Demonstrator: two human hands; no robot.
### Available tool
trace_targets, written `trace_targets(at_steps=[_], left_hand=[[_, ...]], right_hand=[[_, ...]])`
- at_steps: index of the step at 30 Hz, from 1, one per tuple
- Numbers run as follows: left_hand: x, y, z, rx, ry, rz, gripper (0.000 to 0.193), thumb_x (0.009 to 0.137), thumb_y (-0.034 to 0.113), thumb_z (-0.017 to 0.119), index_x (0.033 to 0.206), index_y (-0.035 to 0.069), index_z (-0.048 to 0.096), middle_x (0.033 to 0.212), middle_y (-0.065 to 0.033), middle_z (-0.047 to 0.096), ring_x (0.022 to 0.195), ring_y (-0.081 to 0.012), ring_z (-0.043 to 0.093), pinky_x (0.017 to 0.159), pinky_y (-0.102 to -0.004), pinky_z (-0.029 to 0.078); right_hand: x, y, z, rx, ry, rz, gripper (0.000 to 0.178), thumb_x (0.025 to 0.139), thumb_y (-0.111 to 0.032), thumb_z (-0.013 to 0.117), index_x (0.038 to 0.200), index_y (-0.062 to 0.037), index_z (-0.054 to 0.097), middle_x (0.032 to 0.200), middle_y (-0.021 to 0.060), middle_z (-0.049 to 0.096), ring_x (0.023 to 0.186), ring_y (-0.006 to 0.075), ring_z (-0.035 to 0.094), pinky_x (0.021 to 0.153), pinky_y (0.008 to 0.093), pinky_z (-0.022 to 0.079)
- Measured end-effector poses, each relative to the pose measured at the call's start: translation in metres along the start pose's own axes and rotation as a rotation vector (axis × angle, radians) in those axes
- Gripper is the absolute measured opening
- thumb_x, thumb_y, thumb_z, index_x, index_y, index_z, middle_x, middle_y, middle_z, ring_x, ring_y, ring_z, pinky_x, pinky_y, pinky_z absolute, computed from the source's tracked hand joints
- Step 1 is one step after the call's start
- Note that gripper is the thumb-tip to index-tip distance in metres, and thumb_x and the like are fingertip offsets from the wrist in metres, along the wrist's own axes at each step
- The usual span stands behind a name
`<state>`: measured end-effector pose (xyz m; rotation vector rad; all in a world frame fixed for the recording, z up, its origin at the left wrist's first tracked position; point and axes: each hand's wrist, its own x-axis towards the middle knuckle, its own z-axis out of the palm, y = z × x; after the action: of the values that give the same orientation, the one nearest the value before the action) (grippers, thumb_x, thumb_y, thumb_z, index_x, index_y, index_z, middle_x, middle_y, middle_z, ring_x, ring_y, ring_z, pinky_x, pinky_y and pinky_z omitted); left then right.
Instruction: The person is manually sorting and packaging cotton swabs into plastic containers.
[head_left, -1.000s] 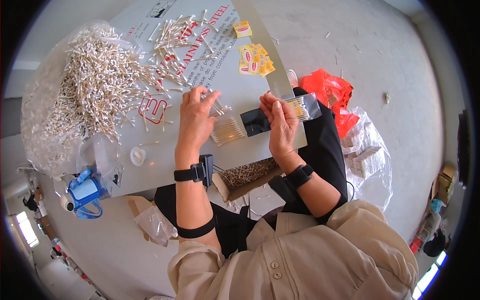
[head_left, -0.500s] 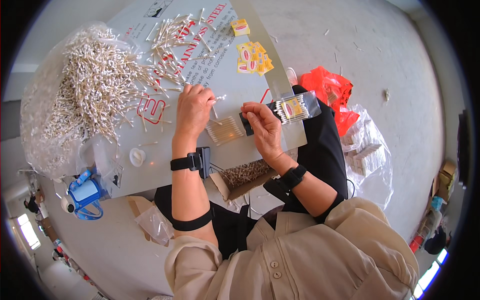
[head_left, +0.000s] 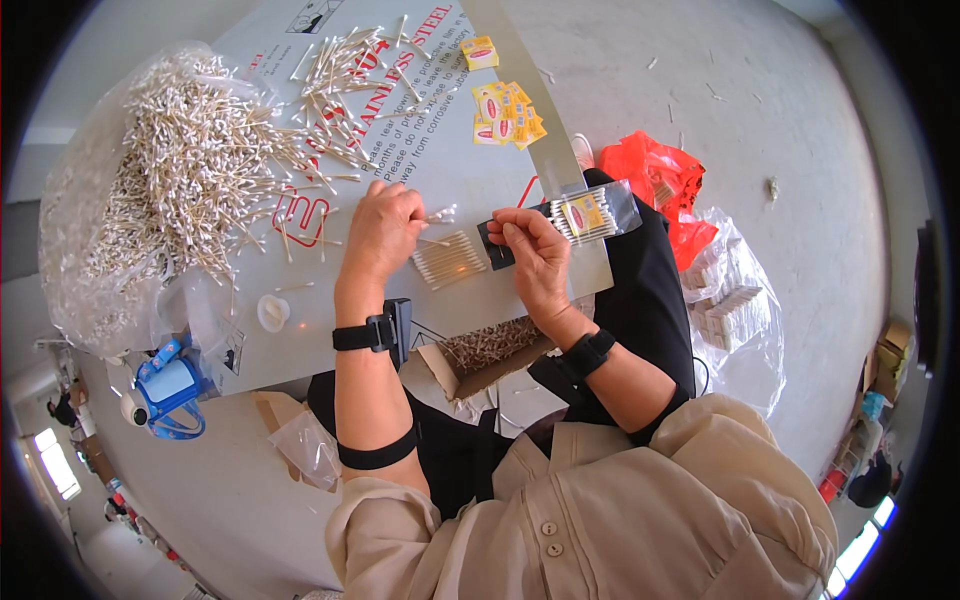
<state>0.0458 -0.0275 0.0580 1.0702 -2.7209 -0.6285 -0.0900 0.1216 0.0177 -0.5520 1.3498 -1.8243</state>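
My left hand [head_left: 384, 228] is closed on a few cotton swabs [head_left: 441, 214], whose white tips stick out to the right of its fingers. Just below it, a neat row of cotton swabs [head_left: 448, 260] lies side by side on the metal table. To the right, my right hand [head_left: 537, 258] is closed in a pinch, and whatever its fingers hold is hidden. A dark flat strip [head_left: 498, 250] lies beside and partly under this hand. Beyond it, a clear packet of cotton swabs with a yellow label [head_left: 583, 215] reaches over the table's right edge.
A large clear bag of loose cotton swabs [head_left: 185, 160] spills across the table's left side. Yellow cards [head_left: 507, 113] lie near the far right edge. Below the near edge is a carton of swabs [head_left: 490, 350]. Red [head_left: 655, 175] and clear bags [head_left: 735, 310] stand at right; a blue bottle [head_left: 165, 390] is lower left.
My left hand has shifted slightly down and left, and the swabs in it now lie flatter. My right hand has moved a little to the right, showing more of the dark strip.
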Motion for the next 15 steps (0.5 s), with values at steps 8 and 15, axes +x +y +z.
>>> trace_targets(at_steps=[8, 15], left_hand=[[-0.002, 0.006, -0.006, -0.065, 0.0, -0.01, 0.014, 0.069, 0.001, 0.073, 0.074, 0.003, 0.06, 0.081, -0.0071, 0.059, 0.088, -0.028, 0.056, 0.077, -0.0392, 0.048], [-0.019, 0.016, -0.003, -0.105, 0.065, 0.033, 0.014, 0.067, -0.001, 0.072, 0.073, 0.004, 0.06, 0.078, -0.0068, 0.056, 0.084, -0.0276, 0.056, 0.074, -0.0393, 0.049]], right_hand=[[0.0, -0.001, 0.0, -0.009, -0.001, 0.021, 0.011, 0.095, -0.001, 0.053, 0.102, 0.003, 0.061, 0.093, 0.004, 0.062, 0.087, 0.0115, 0.062, 0.079, 0.0251, 0.052], [0.002, 0.0, -0.002, -0.009, -0.002, 0.026, 0.011, 0.096, -0.001, 0.053, 0.102, 0.003, 0.06, 0.093, 0.0042, 0.062, 0.086, 0.0113, 0.062, 0.078, 0.0253, 0.052]])
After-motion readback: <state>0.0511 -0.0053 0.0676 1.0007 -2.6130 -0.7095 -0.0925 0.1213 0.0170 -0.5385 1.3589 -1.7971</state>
